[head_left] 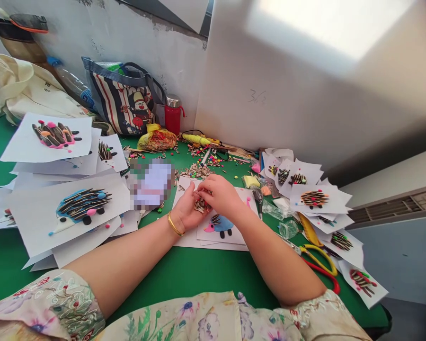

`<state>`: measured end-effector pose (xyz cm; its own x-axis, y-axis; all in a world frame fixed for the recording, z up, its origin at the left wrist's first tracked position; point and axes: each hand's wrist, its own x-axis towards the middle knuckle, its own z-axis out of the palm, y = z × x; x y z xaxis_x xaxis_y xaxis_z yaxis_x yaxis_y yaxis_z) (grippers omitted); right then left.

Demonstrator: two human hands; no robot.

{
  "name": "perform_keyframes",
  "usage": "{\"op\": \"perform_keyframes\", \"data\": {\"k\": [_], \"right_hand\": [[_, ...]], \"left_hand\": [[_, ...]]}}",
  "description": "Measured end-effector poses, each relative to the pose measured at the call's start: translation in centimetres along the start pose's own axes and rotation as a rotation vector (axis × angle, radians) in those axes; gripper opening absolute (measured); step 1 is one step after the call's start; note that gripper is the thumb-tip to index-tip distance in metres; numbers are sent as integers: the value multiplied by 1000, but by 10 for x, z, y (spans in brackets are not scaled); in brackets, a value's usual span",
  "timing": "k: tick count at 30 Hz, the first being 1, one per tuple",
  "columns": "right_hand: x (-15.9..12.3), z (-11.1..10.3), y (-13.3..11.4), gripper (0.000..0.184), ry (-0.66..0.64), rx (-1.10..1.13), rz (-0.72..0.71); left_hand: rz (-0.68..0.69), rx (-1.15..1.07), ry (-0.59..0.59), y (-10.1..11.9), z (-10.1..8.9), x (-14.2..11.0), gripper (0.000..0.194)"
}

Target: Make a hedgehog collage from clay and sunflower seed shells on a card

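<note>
My left hand [187,210] is cupped, palm up, around a small heap of striped sunflower seeds [199,205]; a gold bangle sits on its wrist. My right hand [220,194] curls over the heap with its fingertips pinched into the seeds. Both hands hover above a white sheet [238,235] bearing a blue clay hedgehog [220,225] with a pink snout and a few seeds stuck in its back.
Finished seed-and-clay hedgehogs on paper lie in piles at left [81,204] and right [315,198]. Loose seeds [195,170] litter the green table [184,272]. Yellow-handled scissors [317,255], a red bottle [173,113], a striped bag [124,97] and a white wall stand around.
</note>
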<state>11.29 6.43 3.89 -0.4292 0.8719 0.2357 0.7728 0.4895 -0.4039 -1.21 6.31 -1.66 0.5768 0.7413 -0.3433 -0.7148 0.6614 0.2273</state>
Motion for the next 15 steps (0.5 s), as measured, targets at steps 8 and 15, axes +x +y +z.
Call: {"op": "perform_keyframes", "data": {"k": [8,15], "right_hand": [[-44,-14,25,19,124,365,200],[-93,-5,51,16,-31,323,402]], "left_hand": [[21,45,16,1,3,-3,57],[32,57,66,1,8,-8,54]]}}
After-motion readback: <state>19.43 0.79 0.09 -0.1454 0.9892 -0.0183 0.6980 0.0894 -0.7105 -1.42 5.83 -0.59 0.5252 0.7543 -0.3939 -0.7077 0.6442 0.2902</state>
